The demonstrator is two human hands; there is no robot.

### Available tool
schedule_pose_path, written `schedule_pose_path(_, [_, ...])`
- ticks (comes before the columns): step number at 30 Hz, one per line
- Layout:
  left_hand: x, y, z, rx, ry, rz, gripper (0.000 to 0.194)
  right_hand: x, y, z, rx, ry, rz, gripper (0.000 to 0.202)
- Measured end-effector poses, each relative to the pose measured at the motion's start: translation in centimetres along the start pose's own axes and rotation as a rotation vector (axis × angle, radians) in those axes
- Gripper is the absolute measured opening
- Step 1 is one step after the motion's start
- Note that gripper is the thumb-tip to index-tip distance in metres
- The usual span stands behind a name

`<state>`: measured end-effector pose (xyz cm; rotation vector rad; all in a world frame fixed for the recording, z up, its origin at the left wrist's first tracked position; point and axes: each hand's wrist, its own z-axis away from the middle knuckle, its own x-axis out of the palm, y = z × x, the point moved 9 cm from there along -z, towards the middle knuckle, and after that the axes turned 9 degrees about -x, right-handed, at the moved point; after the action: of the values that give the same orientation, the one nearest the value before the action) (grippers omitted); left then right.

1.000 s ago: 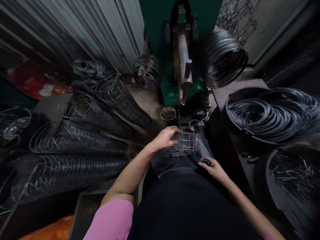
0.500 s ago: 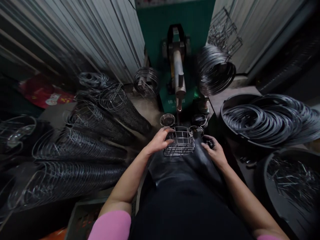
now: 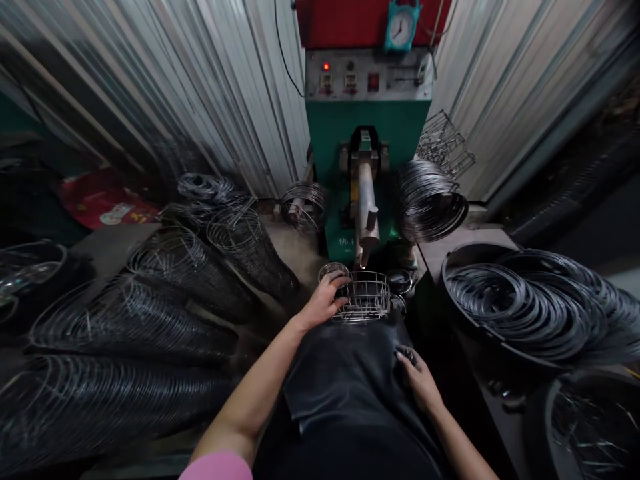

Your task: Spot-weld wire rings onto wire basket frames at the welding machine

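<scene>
My left hand (image 3: 327, 300) is closed on the left side of a small round wire basket (image 3: 367, 297), its fingers over the rim and wires. The basket sits upright below the electrode tip of a green spot welder (image 3: 367, 227). My right hand (image 3: 416, 373) rests over the black apron (image 3: 345, 360) at the right thigh, away from the basket. Its fingers are curled together, and what they hold, if anything, cannot be made out. Shiny round metal parts (image 3: 334, 269) stand just behind my left hand.
Stacked wire rings (image 3: 135, 327) lie in long rows at the left. Wire coils (image 3: 433, 200) hang beside the machine. On the right stand a black tub (image 3: 450, 300) of wire rings and another tub (image 3: 550, 427) of short wires. A control panel (image 3: 367, 77) and teal clock (image 3: 401, 27) are above.
The camera view has tipped up, bringing the panel and clock into sight. My right hand has drawn back from near the basket toward my thigh. My left hand keeps hold of the basket.
</scene>
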<state>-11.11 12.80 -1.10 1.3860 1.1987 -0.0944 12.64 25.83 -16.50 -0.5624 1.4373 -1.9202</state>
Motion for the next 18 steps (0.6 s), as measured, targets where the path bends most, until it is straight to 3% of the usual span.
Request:
schedule_pose_path(3, [-0.3, 0.1, -0.5, 0.000, -0.004, 0.030, 0.040, 0.5, 1.6, -0.1, 0.117, -0.007, -0.189, 0.042])
schedule_pose_path(7, [0.2, 0.3, -0.9, 0.032, -0.015, 0.019, 0.042, 1.1, 1.3, -0.2, 0.116, -0.025, -0.345, 0.040])
schedule_pose_path(12, [-0.2, -1.3, -1.0, -0.058, 0.091, 0.015, 0.040, 1.0, 1.5, -0.1, 0.141, -0.032, -0.414, 0.035])
schedule_pose_path(18, [-1.0, -2.9, -3.9, -0.168, 0.128, -0.007, 0.041, 0.6, 2.3, -0.4, 0.209, 0.025, -0.555, 0.035])
